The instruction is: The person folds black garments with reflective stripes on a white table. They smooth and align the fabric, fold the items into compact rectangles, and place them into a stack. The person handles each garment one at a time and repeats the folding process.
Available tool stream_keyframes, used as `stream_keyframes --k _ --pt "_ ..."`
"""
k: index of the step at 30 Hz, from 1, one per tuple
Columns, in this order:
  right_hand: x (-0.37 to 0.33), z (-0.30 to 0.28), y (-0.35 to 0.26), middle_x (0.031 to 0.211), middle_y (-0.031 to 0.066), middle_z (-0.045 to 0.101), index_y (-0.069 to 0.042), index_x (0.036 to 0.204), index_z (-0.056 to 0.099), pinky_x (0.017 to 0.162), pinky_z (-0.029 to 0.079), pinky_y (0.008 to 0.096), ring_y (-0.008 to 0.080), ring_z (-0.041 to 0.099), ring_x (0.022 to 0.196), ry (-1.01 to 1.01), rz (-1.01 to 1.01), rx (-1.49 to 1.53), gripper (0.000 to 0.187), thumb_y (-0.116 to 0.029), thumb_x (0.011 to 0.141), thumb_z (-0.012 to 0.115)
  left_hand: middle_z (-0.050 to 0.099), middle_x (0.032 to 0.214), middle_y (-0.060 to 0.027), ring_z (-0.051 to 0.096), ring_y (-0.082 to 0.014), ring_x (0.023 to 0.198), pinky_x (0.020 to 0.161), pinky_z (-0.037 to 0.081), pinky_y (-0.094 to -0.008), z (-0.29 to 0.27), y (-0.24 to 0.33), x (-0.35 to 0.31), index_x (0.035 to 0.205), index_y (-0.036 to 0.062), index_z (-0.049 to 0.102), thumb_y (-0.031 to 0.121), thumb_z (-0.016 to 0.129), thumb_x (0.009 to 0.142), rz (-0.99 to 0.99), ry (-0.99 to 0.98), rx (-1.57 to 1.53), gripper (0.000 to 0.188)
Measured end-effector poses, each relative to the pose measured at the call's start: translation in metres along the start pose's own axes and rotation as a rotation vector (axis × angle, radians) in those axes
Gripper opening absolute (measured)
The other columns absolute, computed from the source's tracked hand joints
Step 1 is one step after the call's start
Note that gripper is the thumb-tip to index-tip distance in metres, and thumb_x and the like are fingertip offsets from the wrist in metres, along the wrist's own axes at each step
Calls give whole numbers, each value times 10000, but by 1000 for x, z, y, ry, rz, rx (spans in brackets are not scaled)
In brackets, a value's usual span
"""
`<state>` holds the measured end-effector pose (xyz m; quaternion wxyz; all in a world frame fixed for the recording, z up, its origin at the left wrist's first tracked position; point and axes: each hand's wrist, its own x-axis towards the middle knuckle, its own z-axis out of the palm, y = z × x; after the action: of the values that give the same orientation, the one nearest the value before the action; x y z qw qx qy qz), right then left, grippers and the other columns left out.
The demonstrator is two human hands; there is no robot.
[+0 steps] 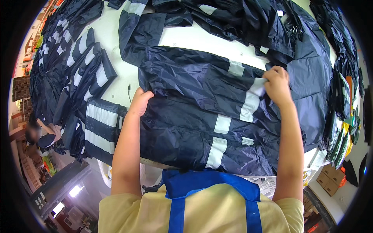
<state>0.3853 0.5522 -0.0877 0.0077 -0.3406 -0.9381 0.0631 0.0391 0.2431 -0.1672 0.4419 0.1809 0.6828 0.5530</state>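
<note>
While the left hand (142,101) pinches the edge of a dark garment (194,106), the right hand (277,83) grips it by a silver stripe (250,101). It lies spread between both hands, folded clothes (101,129) left of them.

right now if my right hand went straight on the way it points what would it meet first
Beyond the banded garment it holds, your right hand would probably first meet the dark heap of clothing; depth is hard to judge.
</note>
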Motion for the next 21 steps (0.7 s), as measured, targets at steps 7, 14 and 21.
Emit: stream_keyframes --k 7,14,21 --pt "0 24 27 994 122 666 -103 1037 631 910 408 601 327 594 1022 -279 460 -335 242 -167 857 483 612 926 -227 603 -404 888 790 473 -400 21 30 1 967 -53 597 162 626 791 39 53 796 279" --pt "-18 94 16 1022 133 595 -62 1063 567 827 420 446 353 534 973 438 438 80 243 -215 874 554 643 955 -238 591 -375 946 849 462 -409 0 36 39 1066 -11 612 139 635 774 150 138 1164 329" --pt "-23 101 9 1101 162 544 -41 1084 580 892 416 426 351 518 1032 576 294 64 259 -194 876 609 638 990 -24 554 -113 940 865 421 -265 17 103 44 1066 -25 644 254 681 866 79 9 143 345"
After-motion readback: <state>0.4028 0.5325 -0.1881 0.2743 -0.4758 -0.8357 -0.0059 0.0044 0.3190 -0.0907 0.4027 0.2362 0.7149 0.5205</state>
